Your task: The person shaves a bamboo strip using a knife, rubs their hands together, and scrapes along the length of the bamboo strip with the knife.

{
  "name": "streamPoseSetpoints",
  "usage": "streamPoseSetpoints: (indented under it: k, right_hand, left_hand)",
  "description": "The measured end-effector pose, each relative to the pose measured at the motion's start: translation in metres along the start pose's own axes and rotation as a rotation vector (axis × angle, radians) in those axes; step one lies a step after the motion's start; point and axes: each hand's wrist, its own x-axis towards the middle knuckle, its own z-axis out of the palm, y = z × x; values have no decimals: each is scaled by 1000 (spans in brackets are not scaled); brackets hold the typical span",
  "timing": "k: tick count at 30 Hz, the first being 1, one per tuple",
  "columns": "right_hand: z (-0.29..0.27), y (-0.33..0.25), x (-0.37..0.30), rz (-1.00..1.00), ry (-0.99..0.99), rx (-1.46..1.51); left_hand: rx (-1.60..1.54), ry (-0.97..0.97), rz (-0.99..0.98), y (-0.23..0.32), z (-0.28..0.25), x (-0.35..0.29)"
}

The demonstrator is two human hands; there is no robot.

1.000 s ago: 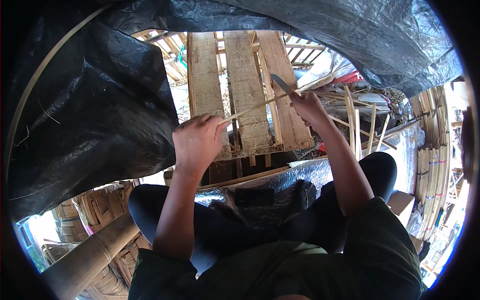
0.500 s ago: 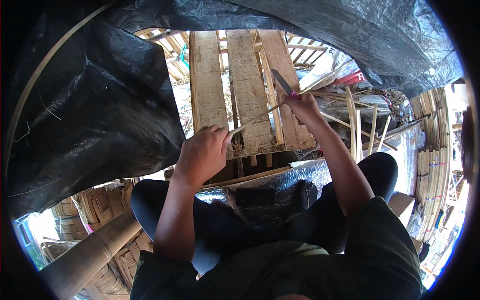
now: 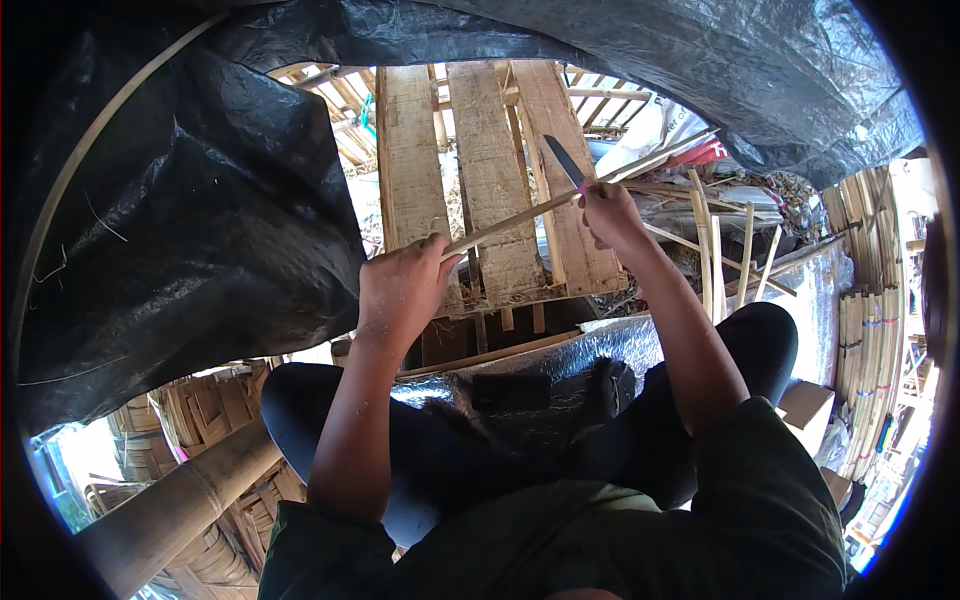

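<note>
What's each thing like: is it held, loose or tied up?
Planks: side by side, gaps between
Strip: held, slanting over the planks
Knife: held, blade bare
Left hand: closed on the strip
Right hand: closed on the knife
Tarp: draped, creased
Bundle: tied

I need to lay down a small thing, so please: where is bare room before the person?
The left plank and middle plank look bare between the upper tarpaulin and the slanting bamboo strip. It is crowded over the right plank, where the right hand holds a knife, and right of it, among bamboo sticks.
</note>
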Motion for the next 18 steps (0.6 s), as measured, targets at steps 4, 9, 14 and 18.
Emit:
streamPoseSetpoints:
  k: [4, 9, 14, 18]
  right_hand:
    - [-2, 10, 1, 51, 121, -228]
    - [25, 18, -5, -64, 136, -338]
    - [22, 5, -12, -83, 102, -390]
    - [24, -2, -18, -55, 172, -376]
  left_hand:
    - [18, -44, 30, -4, 13, 7]
    - [-60, -39, 57, -9, 29, 10]
    - [-148, -86, 16, -12, 32, 15]
    - [-185, -120, -4, -14, 28, 20]
